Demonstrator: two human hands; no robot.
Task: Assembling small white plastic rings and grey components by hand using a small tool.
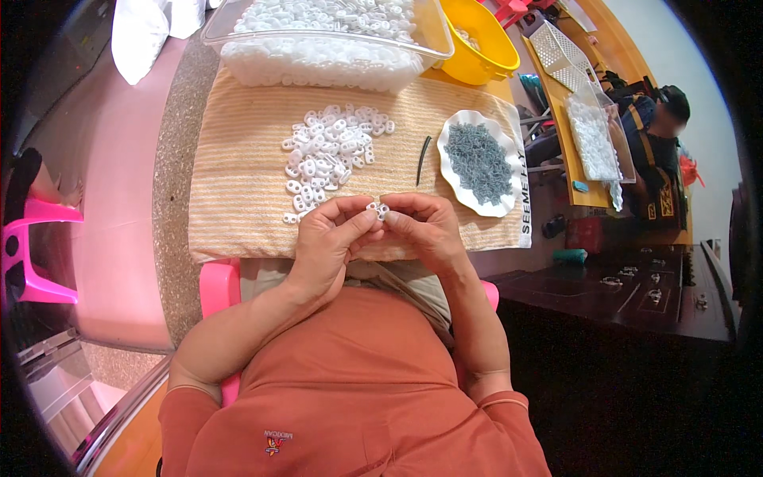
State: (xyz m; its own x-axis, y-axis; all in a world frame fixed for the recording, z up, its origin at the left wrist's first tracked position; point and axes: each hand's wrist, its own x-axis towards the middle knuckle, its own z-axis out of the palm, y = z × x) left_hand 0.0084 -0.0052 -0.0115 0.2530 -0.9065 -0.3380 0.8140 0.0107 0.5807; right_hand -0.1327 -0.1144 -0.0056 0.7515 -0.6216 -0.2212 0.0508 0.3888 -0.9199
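Note:
My left hand [338,230] and my right hand [423,226] meet at the near edge of the towel-covered table. Between their fingertips they pinch a small white plastic piece with round holes [378,211]; whether it is one piece or two joined together is hard to tell. Just beyond my left hand lies a loose pile of similar white two-holed pieces [330,151]. To the right of the pile, a white wavy-rimmed dish [451,179] holds many small grey translucent pieces [478,163]. A thin dark stick-like tool [424,160] rests on the towel between pile and dish.
At the far edge stands a clear plastic bin [334,40] full of white pieces, beside a yellow basin [497,56]. A striped towel [238,175] covers the table. To the right, a person [656,159] sits by another table with a clear bin [624,143]. A pink stool [40,250] stands left.

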